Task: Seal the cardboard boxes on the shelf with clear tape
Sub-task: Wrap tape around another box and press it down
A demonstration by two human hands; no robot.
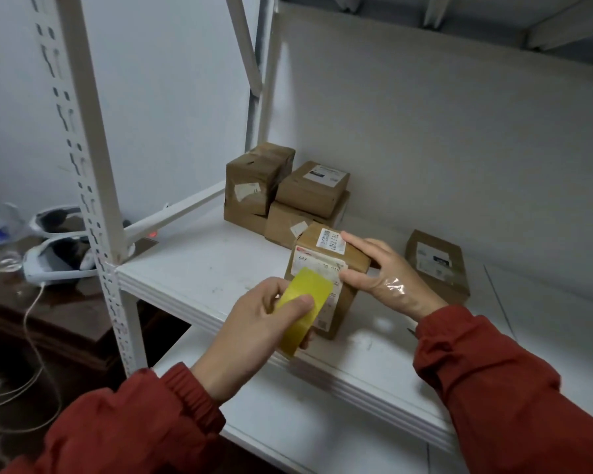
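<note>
Labelled box (317, 254) near shelf (202, 265) edge, stacked boxes (288, 193) just behind. Left hand (254, 330) grips yellow tape roll (305, 302) before it; right hand (387, 278), fingers straight, presses its top.

A single head-worn view looks forward and down from close range at the white shelf (199, 268), facing its front edge and back panel.

The scene is being lit dimly and evenly, in a cool grey cast. A soft bright patch is being thrown on the shelf (384, 326) just below the right hand (387, 275), and glare is being caught by the clear tape (396, 288) across its back. The post (96, 165) far left of the left hand (254, 330) is being bent by wide-angle distortion; print on the label (331, 240) is being smeared by blur.
</note>
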